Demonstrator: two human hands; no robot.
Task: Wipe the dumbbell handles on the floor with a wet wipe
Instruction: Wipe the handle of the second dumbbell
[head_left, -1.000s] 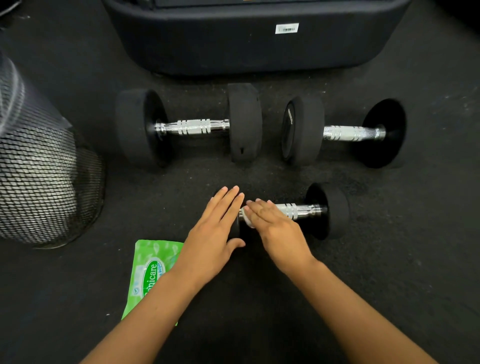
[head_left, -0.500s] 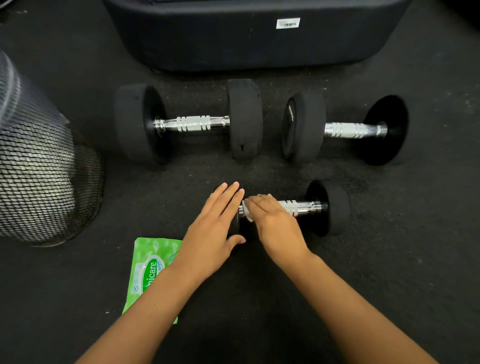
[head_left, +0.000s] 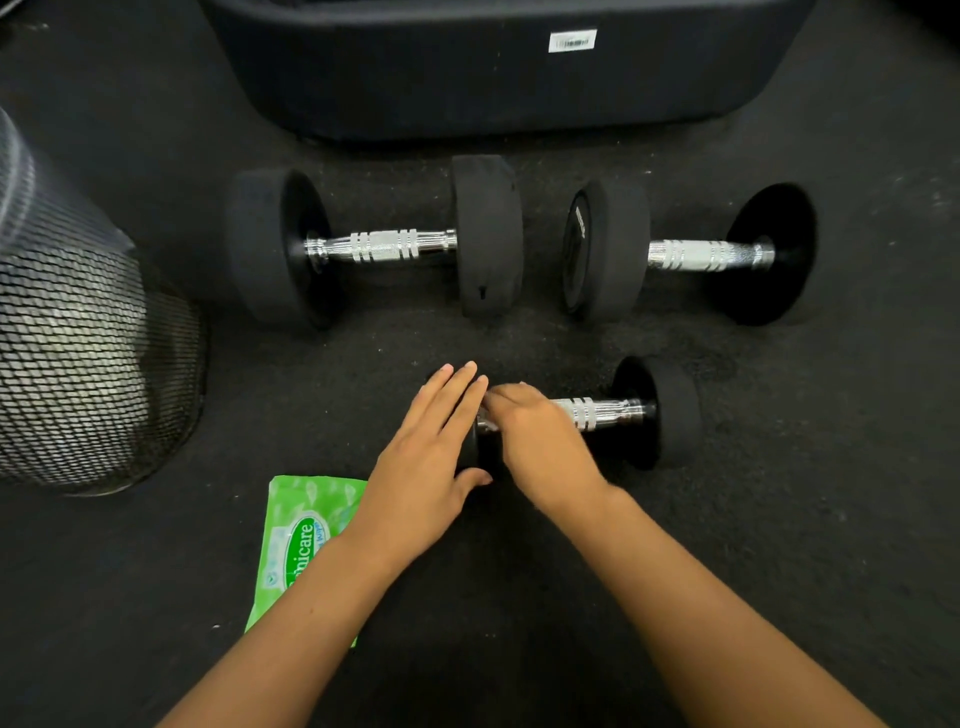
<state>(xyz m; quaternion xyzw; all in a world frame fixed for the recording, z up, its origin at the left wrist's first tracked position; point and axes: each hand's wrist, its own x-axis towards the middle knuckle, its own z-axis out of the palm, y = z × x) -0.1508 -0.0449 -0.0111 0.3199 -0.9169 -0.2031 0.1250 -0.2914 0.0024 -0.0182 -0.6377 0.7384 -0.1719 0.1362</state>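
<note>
Directly beneath both hands lies small dumbbell (head_left: 597, 413).

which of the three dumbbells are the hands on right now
The small near dumbbell; the left hand and right hand rest on it, the two bigger ones lie untouched behind.

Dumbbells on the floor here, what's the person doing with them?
A person is wiping the chrome handle of the small dumbbell nearest them. The right hand is curled over the left end of that handle with a white wet wipe under its fingers, while the left hand lies flat on the dumbbell's left weight to steady it. Two larger dumbbells lie untouched behind. A green wipes pack lies by the left forearm.
</note>
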